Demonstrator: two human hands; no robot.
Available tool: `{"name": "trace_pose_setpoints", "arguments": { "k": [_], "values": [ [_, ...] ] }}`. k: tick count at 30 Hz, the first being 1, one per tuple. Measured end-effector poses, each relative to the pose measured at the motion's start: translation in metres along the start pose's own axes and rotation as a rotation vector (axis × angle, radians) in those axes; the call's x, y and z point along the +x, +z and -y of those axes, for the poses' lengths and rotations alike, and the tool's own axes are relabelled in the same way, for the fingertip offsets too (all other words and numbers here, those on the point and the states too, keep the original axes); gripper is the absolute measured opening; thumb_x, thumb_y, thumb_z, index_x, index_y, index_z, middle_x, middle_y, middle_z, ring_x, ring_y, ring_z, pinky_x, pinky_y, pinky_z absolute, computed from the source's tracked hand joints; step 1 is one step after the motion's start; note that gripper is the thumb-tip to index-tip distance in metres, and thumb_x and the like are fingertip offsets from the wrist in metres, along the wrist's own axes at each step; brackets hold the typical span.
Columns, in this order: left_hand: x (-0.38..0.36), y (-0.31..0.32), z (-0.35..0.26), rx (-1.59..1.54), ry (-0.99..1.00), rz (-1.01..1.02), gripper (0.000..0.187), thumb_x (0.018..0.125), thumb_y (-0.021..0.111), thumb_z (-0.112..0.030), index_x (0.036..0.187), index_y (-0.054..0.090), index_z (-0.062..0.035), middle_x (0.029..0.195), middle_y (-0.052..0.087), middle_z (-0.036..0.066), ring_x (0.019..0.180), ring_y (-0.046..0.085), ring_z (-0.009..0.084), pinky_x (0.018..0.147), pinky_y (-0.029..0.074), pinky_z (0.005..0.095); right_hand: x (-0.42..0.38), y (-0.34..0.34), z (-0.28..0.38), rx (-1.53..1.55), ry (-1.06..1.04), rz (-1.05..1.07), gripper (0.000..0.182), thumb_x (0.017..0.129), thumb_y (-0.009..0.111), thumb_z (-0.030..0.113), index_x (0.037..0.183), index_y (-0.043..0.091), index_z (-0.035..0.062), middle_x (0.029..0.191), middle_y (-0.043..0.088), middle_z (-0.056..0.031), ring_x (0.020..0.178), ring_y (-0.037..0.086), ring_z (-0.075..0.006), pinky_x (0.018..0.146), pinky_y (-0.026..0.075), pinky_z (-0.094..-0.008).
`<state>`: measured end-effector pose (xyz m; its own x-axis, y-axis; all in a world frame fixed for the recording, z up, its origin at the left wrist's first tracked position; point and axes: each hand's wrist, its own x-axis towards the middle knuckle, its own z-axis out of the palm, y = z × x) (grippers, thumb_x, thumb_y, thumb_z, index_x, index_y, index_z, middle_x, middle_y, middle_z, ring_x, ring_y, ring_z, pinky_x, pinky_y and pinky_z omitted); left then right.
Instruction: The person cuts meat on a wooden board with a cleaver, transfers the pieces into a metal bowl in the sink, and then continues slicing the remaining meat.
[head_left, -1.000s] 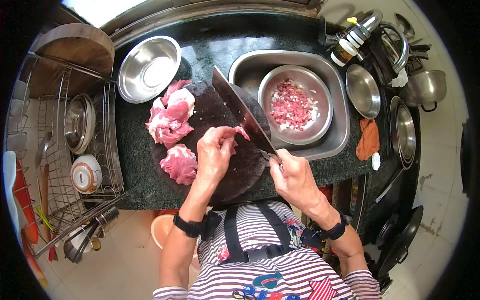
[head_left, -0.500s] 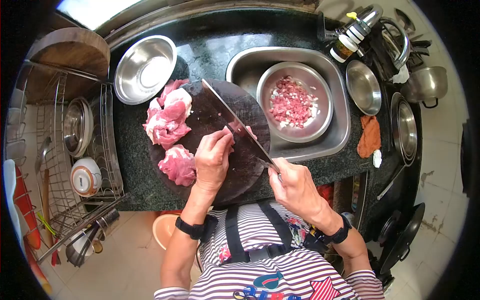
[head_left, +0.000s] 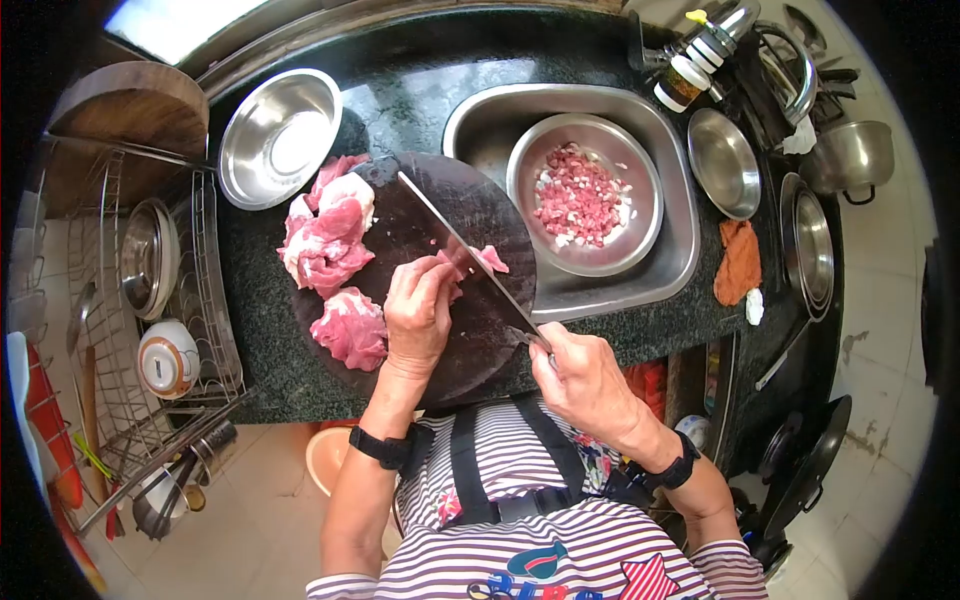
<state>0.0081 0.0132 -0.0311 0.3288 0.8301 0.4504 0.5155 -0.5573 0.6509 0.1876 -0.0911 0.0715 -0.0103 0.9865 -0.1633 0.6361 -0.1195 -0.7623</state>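
On board, left hand pinches strip, right hand grips knife; bowl holds diced meat, chunks uncut.

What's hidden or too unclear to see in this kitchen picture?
All in the head view:
- Left hand: the fingertips' full grip on the meat, hidden by the hand itself.
- Knife: most of its handle, covered by the right hand.
- Sink: the floor under the bowl, hidden by that bowl.
- Tub: its far side, behind the forearm and clothing.
- Bottle: its label, too small to read.
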Motion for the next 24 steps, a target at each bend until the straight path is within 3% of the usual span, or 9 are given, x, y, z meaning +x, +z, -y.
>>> {"name": "trace_pose_setpoints", "arguments": {
  "k": [16, 22, 24],
  "values": [
    [-0.002, -0.002, 0.001, -0.028, 0.004, 0.006, 0.028, 0.069, 0.069, 0.007, 0.096, 0.066, 0.0000, 0.098, 0.066, 0.013, 0.088, 0.063, 0.0317, 0.075, 0.054, 0.0387, 0.053, 0.026, 0.012, -0.142, -0.094, -0.021, 0.010, 0.084, 0.056, 0.004, 0.082, 0.049, -0.0021, 0.062, 0.059, -0.0252, 0.062, 0.062, -0.0466, 0.056, 0.050, -0.0542],
    [-0.004, -0.008, 0.001, -0.073, -0.045, 0.028, 0.025, 0.076, 0.067, 0.006, 0.101, 0.066, 0.0002, 0.102, 0.066, 0.014, 0.092, 0.064, 0.0323, 0.080, 0.054, 0.0385, 0.053, 0.021, -0.002, -0.064, -0.153, -0.106, 0.011, 0.087, 0.058, 0.004, 0.084, 0.049, -0.0028, 0.067, 0.058, -0.0264, 0.065, 0.060, -0.0456, 0.056, 0.045, -0.0524],
    [-0.009, -0.019, -0.005, -0.002, -0.200, -0.106, 0.022, 0.083, 0.065, 0.005, 0.104, 0.068, -0.0002, 0.106, 0.066, 0.015, 0.095, 0.064, 0.0318, 0.082, 0.053, 0.0378, 0.041, 0.011, 0.002, -0.029, -0.117, -0.097, 0.008, 0.087, 0.057, 0.002, 0.086, 0.051, -0.0028, 0.067, 0.057, -0.0256, 0.064, 0.059, -0.0446, 0.055, 0.043, -0.0497]
  ]
}}
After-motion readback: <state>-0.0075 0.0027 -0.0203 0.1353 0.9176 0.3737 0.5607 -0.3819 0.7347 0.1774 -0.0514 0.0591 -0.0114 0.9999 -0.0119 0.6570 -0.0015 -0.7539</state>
